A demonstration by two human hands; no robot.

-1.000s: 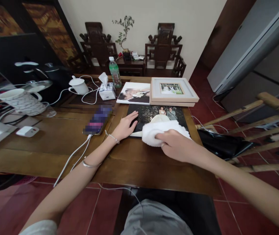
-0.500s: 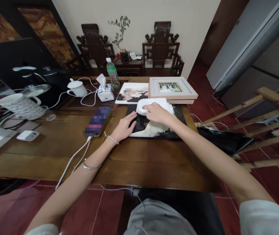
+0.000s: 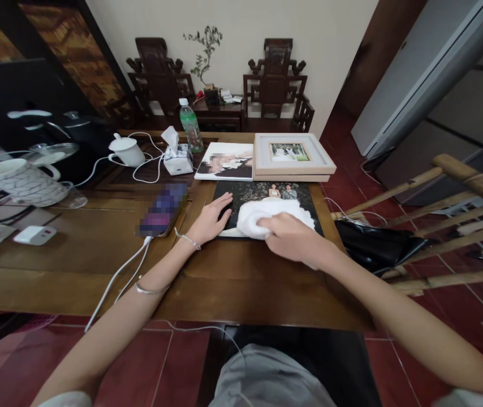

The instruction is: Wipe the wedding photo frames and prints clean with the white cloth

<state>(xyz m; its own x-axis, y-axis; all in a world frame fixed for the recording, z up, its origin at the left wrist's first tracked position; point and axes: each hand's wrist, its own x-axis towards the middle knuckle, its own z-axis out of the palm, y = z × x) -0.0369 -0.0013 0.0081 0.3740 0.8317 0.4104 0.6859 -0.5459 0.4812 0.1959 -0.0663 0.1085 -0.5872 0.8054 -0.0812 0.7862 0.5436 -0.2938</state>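
A dark wedding photo panel (image 3: pixel 241 191), with two people pictured near its top, lies flat on the wooden table (image 3: pixel 233 282). My right hand (image 3: pixel 294 237) grips a bunched white cloth (image 3: pixel 252 219) that covers the lower middle of the photo. Fingers outstretched, my left hand (image 3: pixel 214 219) rests on the photo's left edge and holds nothing. Just behind the panel are a white photo board (image 3: pixel 224 161) and a pale framed picture (image 3: pixel 294 155) on top of another pale frame or box. Part of the photo is hidden by the cloth and my right hand.
Left of my left hand lies a phone (image 3: pixel 163 209) with a charging cable. Farther back stand a tissue box (image 3: pixel 179 160), a green-labelled bottle (image 3: pixel 190 127) and a lidded white cup (image 3: pixel 126 150). A patterned mug (image 3: pixel 25 182) is at far left, a bamboo chair (image 3: pixel 457 226) at right.
My right hand has drawn the cloth down toward the near edge of the photo, uncovering the two pictured people. My left hand stays at the left edge. The view has shifted slightly.
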